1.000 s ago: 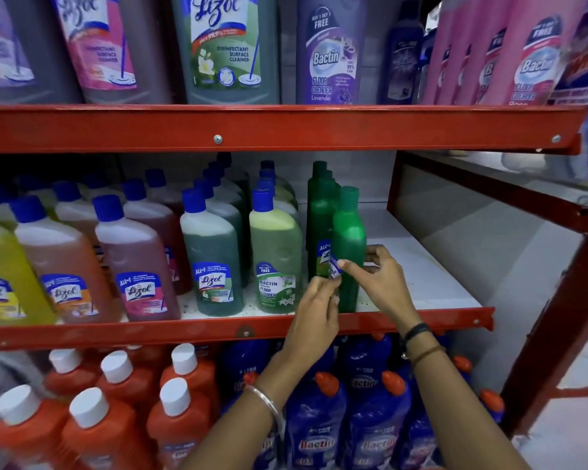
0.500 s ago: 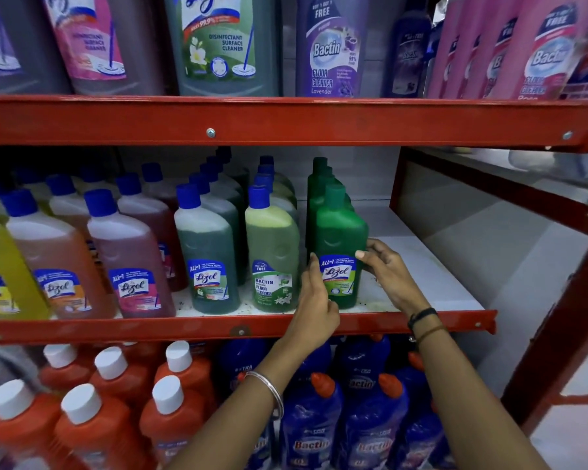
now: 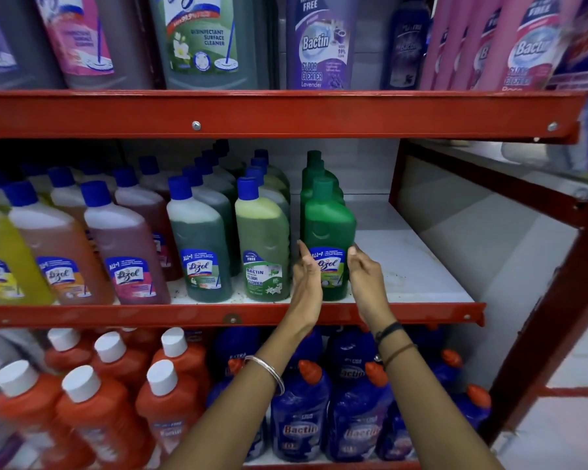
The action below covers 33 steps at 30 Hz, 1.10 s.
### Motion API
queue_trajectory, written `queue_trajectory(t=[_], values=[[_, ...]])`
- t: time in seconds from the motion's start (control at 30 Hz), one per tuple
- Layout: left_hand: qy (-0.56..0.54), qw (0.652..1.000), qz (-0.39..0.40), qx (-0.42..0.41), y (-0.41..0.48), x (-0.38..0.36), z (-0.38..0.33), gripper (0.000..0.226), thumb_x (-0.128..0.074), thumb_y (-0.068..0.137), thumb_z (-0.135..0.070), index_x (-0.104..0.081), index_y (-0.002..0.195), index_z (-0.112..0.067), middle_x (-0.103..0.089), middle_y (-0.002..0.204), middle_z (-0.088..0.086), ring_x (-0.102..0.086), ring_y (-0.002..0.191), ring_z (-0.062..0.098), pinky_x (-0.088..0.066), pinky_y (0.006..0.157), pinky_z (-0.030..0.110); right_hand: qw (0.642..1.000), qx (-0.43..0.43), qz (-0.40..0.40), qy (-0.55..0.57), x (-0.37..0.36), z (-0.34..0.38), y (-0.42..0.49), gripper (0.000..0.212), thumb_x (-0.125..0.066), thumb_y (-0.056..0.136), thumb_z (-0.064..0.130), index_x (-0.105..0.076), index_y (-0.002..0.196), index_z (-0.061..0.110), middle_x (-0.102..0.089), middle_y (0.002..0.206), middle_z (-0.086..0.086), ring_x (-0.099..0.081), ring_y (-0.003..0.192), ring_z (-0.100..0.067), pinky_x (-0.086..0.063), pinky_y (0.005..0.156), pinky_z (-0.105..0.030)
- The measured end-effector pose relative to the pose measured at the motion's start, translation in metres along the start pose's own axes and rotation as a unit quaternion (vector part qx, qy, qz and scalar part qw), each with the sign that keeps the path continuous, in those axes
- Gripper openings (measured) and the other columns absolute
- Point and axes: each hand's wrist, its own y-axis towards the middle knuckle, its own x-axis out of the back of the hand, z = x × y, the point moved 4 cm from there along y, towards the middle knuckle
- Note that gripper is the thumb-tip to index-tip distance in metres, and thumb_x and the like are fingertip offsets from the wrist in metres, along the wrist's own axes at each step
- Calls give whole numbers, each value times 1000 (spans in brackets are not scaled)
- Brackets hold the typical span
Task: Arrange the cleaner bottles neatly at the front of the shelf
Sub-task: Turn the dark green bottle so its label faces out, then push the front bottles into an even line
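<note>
A dark green Lizol bottle [image 3: 328, 225] stands upright at the front of the middle shelf [image 3: 150, 315], label facing me. My left hand [image 3: 306, 283] lies flat against its left side and my right hand [image 3: 367, 283] touches its right side, so the bottle is held between them. More green bottles [image 3: 314, 167] line up behind it. To its left, the front row holds a light green Bactin bottle [image 3: 262, 239], a grey-green Lizol bottle [image 3: 199, 239], a pink one [image 3: 123, 245], an orange one [image 3: 51, 245] and a yellow one [image 3: 0, 252].
White bare shelf board [image 3: 411, 266] lies to the right of the green bottle. A red beam [image 3: 286, 113] carries large bottles above. Below stand orange bottles with white caps [image 3: 99, 401] and blue Bactin bottles [image 3: 299, 418]. A red frame post [image 3: 540, 334] closes the right side.
The green bottle was turned from side-on to label-forward and now stands squarely at the shelf front. Both hands moved to flank its lower half.
</note>
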Motion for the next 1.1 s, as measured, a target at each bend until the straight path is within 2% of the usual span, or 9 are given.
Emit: queue_trajectory(t=[0.17, 0.33, 0.43, 0.53, 0.6, 0.73, 0.8, 0.9, 1.1], values=[[-11, 1000, -2, 2, -16, 2, -5, 128, 2, 32, -99, 7, 143, -36, -1, 158, 5, -4, 144, 20, -6, 116, 42, 1000, -6, 6, 25, 4, 3, -13, 38, -37, 98, 30, -60, 118, 8, -69, 85, 1, -67, 73, -4, -55, 62, -14], [-1, 1000, -9, -3, -25, 3, -7, 134, 0, 31, -100, 5, 145, -31, -3, 158, 6, -5, 145, 20, -9, 115, 40, 1000, -17, -19, 16, 2, 3, -25, 45, -40, 96, 40, -64, 113, 6, -73, 97, -17, -70, 90, -28, -56, 87, -46], [-4, 1000, 3, -3, -32, 8, -10, 136, -1, 29, -101, 5, 145, -30, -2, 158, 4, -4, 140, 10, -6, 113, 35, 998, -33, -34, 30, -3, 8, -33, 46, -39, 96, 40, -66, 101, 3, -71, 95, -22, -69, 91, -35, -55, 86, -49], [-20, 999, -9, -46, -45, 17, -12, 122, -2, 42, -98, -7, 145, -32, -8, 157, -3, -3, 134, -1, 0, 113, 28, 988, 36, -148, 0, -10, 16, -58, 41, -36, 97, 37, -59, 115, 8, -59, 120, -15, -58, 110, -20, -47, 90, -30], [-49, 991, -83, -97, -53, 32, -14, 101, -10, 61, -91, -19, 143, -32, -17, 154, -5, -13, 141, 3, -13, 117, 24, 971, 162, -172, -20, -24, 32, -85, 41, -36, 97, 34, -51, 127, 11, -48, 131, -4, -45, 119, 1, -35, 97, -10], [-72, 976, -175, -103, -44, 70, -15, 104, -11, 63, -89, -16, 144, -26, -11, 154, -6, -14, 135, -7, -15, 91, -11, 982, 180, 48, -29, -75, 34, -98, 75, -25, 86, 66, -29, 144, 20, -28, 151, 11, -19, 135, 15, -15, 105, 0], [-73, 983, -154, -75, -30, 83, -7, 108, -8, 58, -92, -11, 145, -29, -7, 157, -5, -8, 136, -2, -9, 102, -3, 988, 103, 105, -46, -93, 28, -90, 102, -13, 68, 86, -10, 149, 24, -10, 156, 14, -4, 138, 12, -4, 111, -5], [-90, 990, -107, -35, -12, 92, 5, 102, -8, 58, -92, -8, 144, -37, -9, 159, -3, -10, 144, 10, -8, 121, 37, 990, 27, 121, -70, -108, 25, -75, 120, -5, 52, 95, 3, 149, 24, 3, 160, 9, 3, 140, 3, 1, 121, -34], [-55, 997, -58, -21, -9, 100, 7, 114, -9, 46, -98, -3, 143, -38, -9, 159, 3, -13, 144, 17, -9, 120, 43, 997, -6, 80, 13, -117, 21, -65, 89, -14, 76, 75, 0, 149, 25, 4, 160, 5, 4, 145, -5, 0, 122, -43]])
